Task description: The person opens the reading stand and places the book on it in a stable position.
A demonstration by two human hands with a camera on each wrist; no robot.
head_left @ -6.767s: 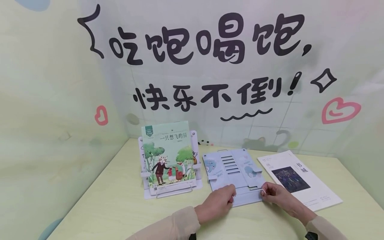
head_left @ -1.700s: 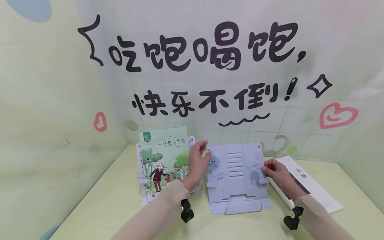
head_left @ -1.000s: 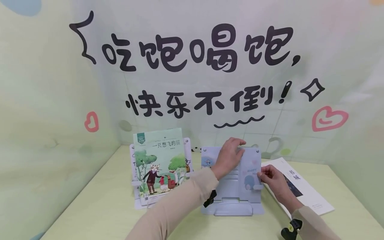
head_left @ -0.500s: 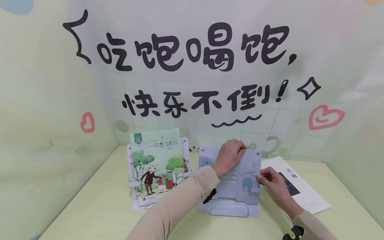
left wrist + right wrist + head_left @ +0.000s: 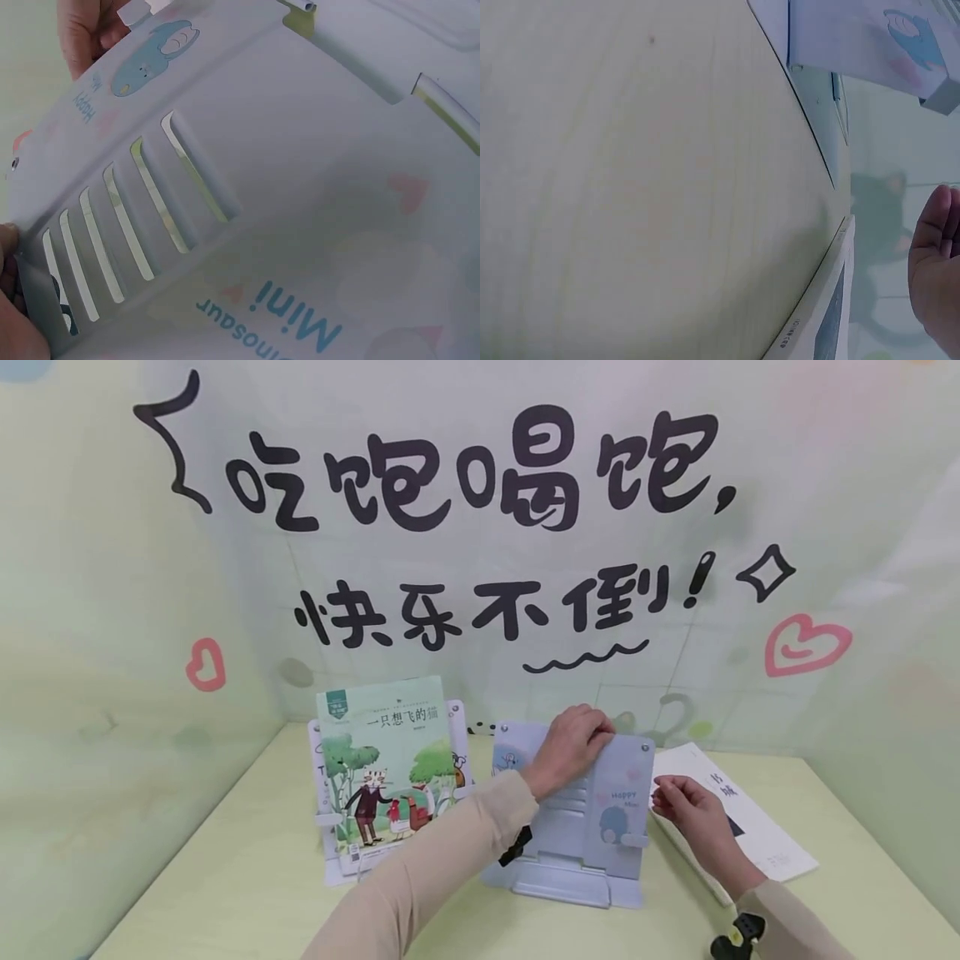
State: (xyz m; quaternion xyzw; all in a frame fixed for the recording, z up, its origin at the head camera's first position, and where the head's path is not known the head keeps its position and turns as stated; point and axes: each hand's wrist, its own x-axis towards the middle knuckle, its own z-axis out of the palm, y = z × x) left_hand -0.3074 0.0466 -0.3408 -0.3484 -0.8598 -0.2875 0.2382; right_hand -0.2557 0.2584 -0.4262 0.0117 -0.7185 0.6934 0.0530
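A pale blue book stand [image 5: 618, 856] with dinosaur prints and a slotted middle panel stands tilted upright on the table, its clear page holder [image 5: 562, 883] along the base. My left hand [image 5: 573, 745] grips its top edge; in the left wrist view that hand [image 5: 21, 330] shows at the lower left, beside the slots. Just off the stand's right side is my right hand [image 5: 697, 822], fingers loosely bent and holding nothing. The right wrist view has a gap between this hand [image 5: 941, 270] and the stand [image 5: 855, 41].
To the left, a green picture book [image 5: 390, 760] with a cat on its cover leans on a second stand [image 5: 460, 735]. A white magazine [image 5: 772, 843] lies flat on the table [image 5: 225, 877] at the right, partly behind my right hand. A printed cloth wall [image 5: 480, 552] closes off the back.
The book stand, flat in the oldest frame, is now raised. My left hand has gone from its lower edge to its top edge; my right hand has just come off its right side.
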